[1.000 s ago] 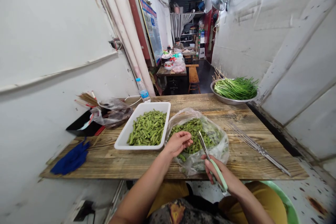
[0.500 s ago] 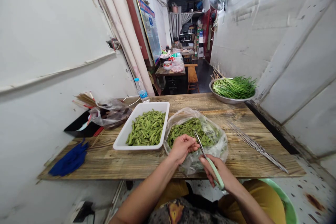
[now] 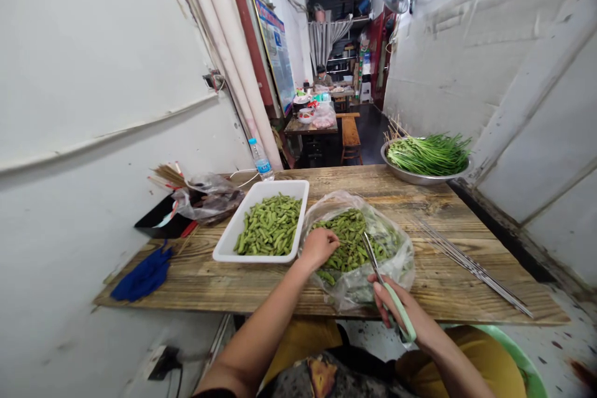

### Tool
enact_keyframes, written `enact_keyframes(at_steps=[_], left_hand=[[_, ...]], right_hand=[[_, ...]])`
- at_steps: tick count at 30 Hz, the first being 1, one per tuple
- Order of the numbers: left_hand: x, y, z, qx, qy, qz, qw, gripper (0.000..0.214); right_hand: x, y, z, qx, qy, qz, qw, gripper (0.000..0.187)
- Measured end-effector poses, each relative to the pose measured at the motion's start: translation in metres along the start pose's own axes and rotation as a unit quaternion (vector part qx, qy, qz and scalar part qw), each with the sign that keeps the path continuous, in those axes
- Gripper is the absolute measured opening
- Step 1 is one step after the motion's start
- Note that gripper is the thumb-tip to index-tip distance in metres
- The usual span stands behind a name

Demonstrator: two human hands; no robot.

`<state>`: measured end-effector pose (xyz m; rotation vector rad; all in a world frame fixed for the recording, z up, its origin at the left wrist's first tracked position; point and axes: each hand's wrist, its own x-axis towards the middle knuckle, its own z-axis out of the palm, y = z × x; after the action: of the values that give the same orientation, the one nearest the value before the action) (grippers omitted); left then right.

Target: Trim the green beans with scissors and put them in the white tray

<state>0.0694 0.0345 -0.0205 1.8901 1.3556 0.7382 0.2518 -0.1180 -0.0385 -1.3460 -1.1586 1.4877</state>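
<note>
My right hand (image 3: 394, 301) is closed round the pale green handles of a pair of scissors (image 3: 372, 252). The blades point up and away, slightly parted, over a clear plastic bag (image 3: 403, 255). Inside the spread bag lies a heap of green edamame pods (image 3: 349, 242). Above the left part of this heap hovers my left hand (image 3: 321, 247), thumb and fingers pinched together; whatever is between the fingertips is hidden. To the left of the bag stands a white plastic tray (image 3: 224, 253), where more edamame pods (image 3: 270, 224) are piled.
A metal bowl (image 3: 420, 178) of green stalks on sticks stands at the far right. Metal skewers (image 3: 476, 270) lie on the wooden table's right side. A water bottle (image 3: 261, 161), a black box (image 3: 158, 224) and a blue cloth (image 3: 142, 275) are leftward. A person (image 3: 323, 78) sits far back.
My left hand has moved left, away from the scissor tips, and down toward the pods in the bag. The scissors stay in my right hand. The whole view has shifted slightly.
</note>
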Motion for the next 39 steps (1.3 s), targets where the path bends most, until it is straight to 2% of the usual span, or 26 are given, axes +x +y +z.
enact_keyframes(at_steps=[5, 10, 12, 15, 18, 20, 23, 27, 31, 35, 39], left_hand=[[0.006, 0.003, 0.012, 0.099, 0.004, 0.059, 0.993, 0.013], [0.013, 0.009, 0.012, 0.113, -0.021, 0.09, 0.989, 0.009], [0.014, 0.01, 0.01, 0.08, -0.042, 0.084, 0.992, 0.011], [0.011, 0.012, 0.009, -0.025, -0.08, 0.043, 0.996, 0.017], [0.007, 0.016, 0.01, -0.127, -0.089, -0.003, 0.988, 0.015], [0.004, 0.02, 0.011, -0.151, -0.079, -0.009, 0.985, 0.015], [-0.001, 0.026, 0.012, -0.102, -0.02, 0.018, 0.994, 0.013], [-0.01, 0.035, 0.012, 0.022, 0.071, 0.115, 0.991, 0.008], [-0.02, 0.043, 0.012, 0.061, 0.079, 0.18, 0.979, 0.01], [-0.026, 0.046, 0.017, 0.132, 0.078, 0.188, 0.97, 0.014], [-0.029, 0.043, 0.024, 0.226, 0.107, 0.202, 0.947, 0.018]], right_hand=[[0.0, -0.002, -0.001, -0.004, -0.008, 0.012, 1.0, 0.047], [0.001, 0.002, -0.002, -0.009, -0.01, 0.008, 1.0, 0.045], [0.002, 0.003, -0.002, -0.016, -0.006, 0.007, 1.0, 0.045], [0.006, 0.005, -0.003, -0.023, 0.0, 0.01, 1.0, 0.046], [0.008, 0.003, -0.002, -0.024, 0.006, 0.01, 1.0, 0.048], [0.009, 0.0, -0.002, -0.036, 0.009, 0.005, 0.999, 0.048], [0.009, -0.006, -0.001, -0.072, 0.016, -0.005, 0.997, 0.046], [0.01, -0.011, 0.001, -0.089, 0.028, -0.019, 0.995, 0.044], [0.014, -0.01, 0.004, -0.069, 0.017, -0.016, 0.997, 0.044], [0.016, -0.009, 0.007, -0.034, 0.007, 0.0, 0.999, 0.046], [0.015, -0.013, 0.008, -0.032, 0.008, 0.013, 0.999, 0.042]])
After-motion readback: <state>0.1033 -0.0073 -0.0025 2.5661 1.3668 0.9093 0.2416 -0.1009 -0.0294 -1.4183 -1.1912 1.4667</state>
